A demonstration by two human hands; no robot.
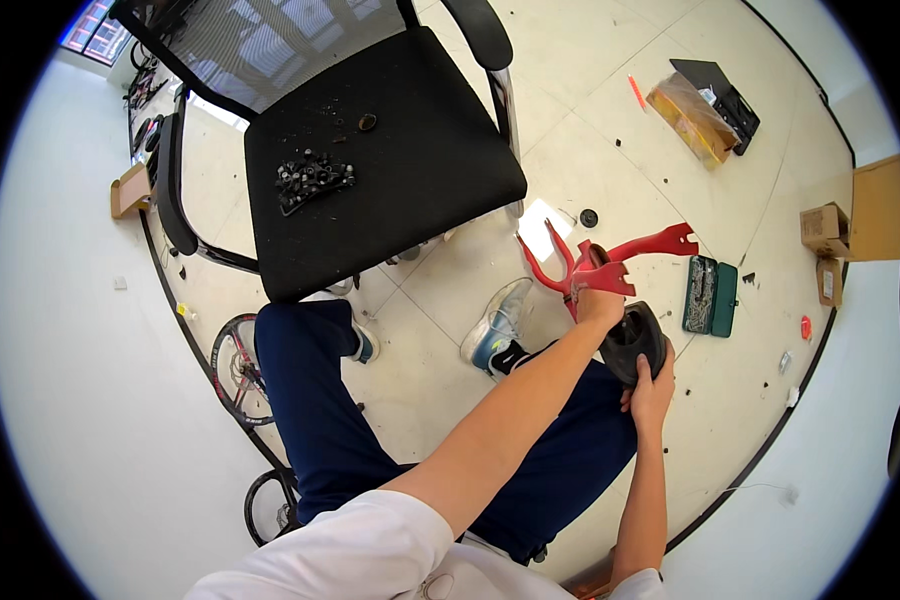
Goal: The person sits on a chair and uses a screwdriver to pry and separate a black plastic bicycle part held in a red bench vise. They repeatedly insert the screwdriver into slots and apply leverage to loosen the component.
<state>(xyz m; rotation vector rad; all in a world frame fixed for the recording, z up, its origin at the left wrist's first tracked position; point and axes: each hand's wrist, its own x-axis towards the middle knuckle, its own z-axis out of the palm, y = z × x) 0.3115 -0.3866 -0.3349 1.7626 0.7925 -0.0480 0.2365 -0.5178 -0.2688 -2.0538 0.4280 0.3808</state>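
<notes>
My left hand is closed round part of a red metal frame with forked ends, held above my right knee; part of my grip is hidden behind the red metal. Just below it, my right hand grips a black, rounded part like a saddle, with my thumb on its underside or face; I cannot tell which. An open green case of metal bits lies on the floor to the right. A small black round piece lies beyond the frame.
A black mesh-backed chair stands in front, small dark parts on its seat. A wheel leans by the left wall. A box with a black case lies at the back right. Cardboard boxes stand along the right wall.
</notes>
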